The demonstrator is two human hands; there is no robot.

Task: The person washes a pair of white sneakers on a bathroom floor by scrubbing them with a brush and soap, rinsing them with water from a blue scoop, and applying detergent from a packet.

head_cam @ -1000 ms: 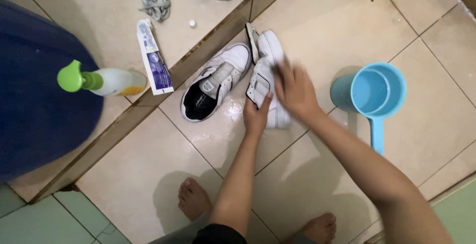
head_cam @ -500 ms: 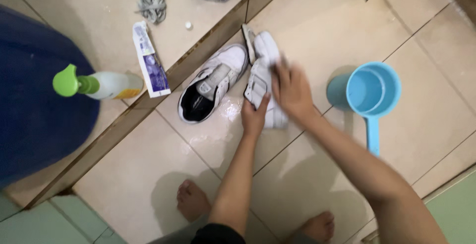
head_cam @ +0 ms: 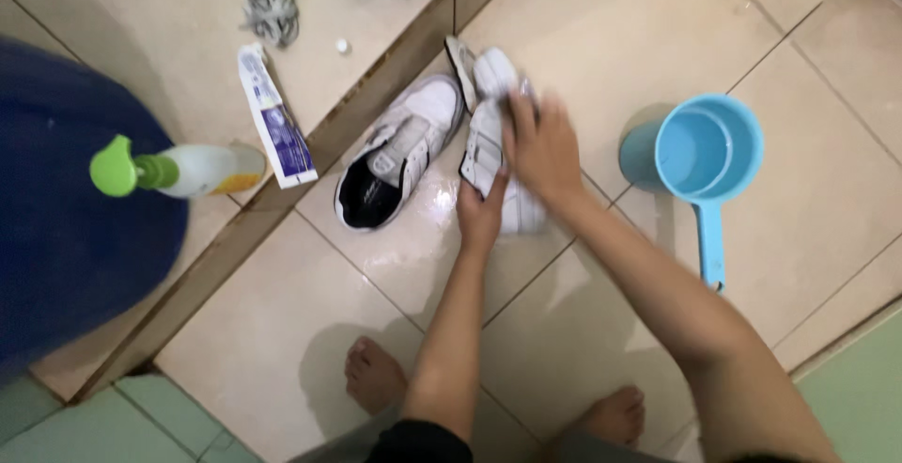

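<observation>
1. White leather sneaker turned on its side [head_cam: 493,148] is what my hands are on; it lies on the wet beige floor tile [head_cam: 601,59] in the middle of the scene, just right of its mate.
2. Since a second ago my right hand has slid slightly toward the toe end and looks sharper now, so I judge the rubbing stroke has slowed or paused; the shoe itself has hardly shifted.
3. Far left, a big dark blue rounded tub [head_cam: 66,228] fills the edge. A white spray bottle with a green trigger top and an orange band [head_cam: 178,170] lies across it.
4. Just right of the bottle, a flattened white and purple tube [head_cam: 274,117] lies on the raised tile, with a tiny white cap [head_cam: 343,47] and a grey tangle of laces [head_cam: 271,0] farther away.
5. The upright white sneaker with the dark lining [head_cam: 395,155] sits beside the brown step edge.
6. My left hand [head_cam: 481,214] grips the near end of the tipped shoe, thumb over its side.
7. My right hand [head_cam: 543,148] is pressed flat on the shoe's upper; I cannot tell whether it holds a brush.
8. Right of it stands a light blue plastic water dipper [head_cam: 709,153], handle pointing near.
</observation>
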